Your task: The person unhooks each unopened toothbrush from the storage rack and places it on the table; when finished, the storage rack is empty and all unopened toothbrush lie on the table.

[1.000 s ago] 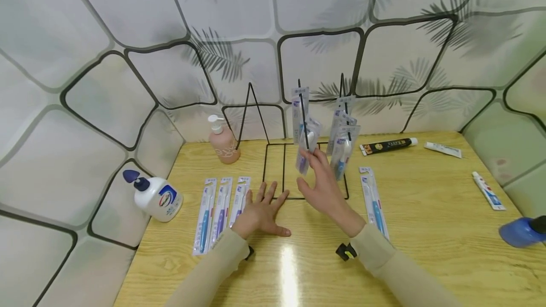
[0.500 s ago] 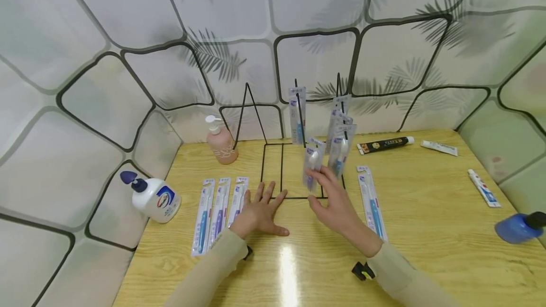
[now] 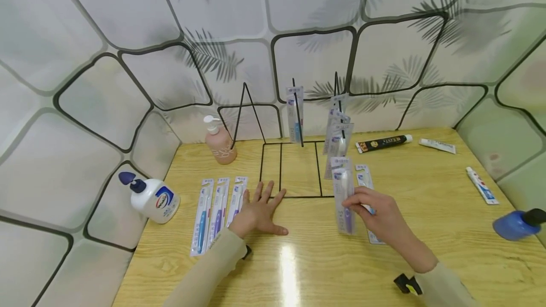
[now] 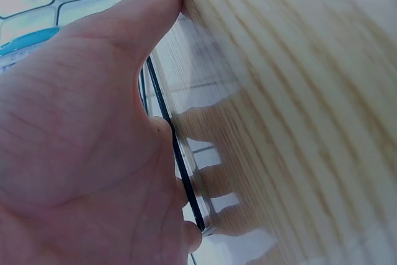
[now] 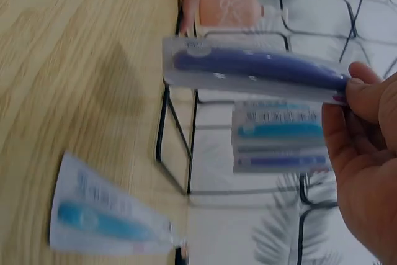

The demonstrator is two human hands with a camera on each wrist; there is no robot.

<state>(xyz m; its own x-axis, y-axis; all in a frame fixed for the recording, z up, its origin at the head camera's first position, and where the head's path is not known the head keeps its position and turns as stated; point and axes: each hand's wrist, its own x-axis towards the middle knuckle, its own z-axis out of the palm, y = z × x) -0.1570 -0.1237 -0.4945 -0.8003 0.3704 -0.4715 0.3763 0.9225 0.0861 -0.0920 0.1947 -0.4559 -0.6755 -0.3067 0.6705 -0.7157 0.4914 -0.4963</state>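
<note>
My right hand (image 3: 381,214) pinches a packaged purple toothbrush (image 3: 343,198) between thumb and fingers, upright above the table's right-middle part. In the right wrist view the purple toothbrush (image 5: 260,69) lies across the picture, gripped at one end. Behind it, partly covered, a blue packaged toothbrush (image 3: 364,179) lies on the table. My left hand (image 3: 260,214) rests with spread fingers at the front bar of the black wire rack (image 3: 280,169). One blue packaged toothbrush (image 3: 295,117) hangs on the rack's middle hook, and several packaged toothbrushes (image 3: 339,131) hang on the right hook. The left hook holds none.
Three packaged toothbrushes (image 3: 219,210) lie left of my left hand. A pink pump bottle (image 3: 221,143) and a white pump bottle (image 3: 155,200) stand at the left. Toothpaste tubes (image 3: 384,143) and a blue bottle (image 3: 515,225) are at the right. A patterned fabric wall (image 3: 315,60) encloses the table.
My right hand has taken the purple toothbrush off the middle hook and carried it right and toward me. My left hand has stayed in place.
</note>
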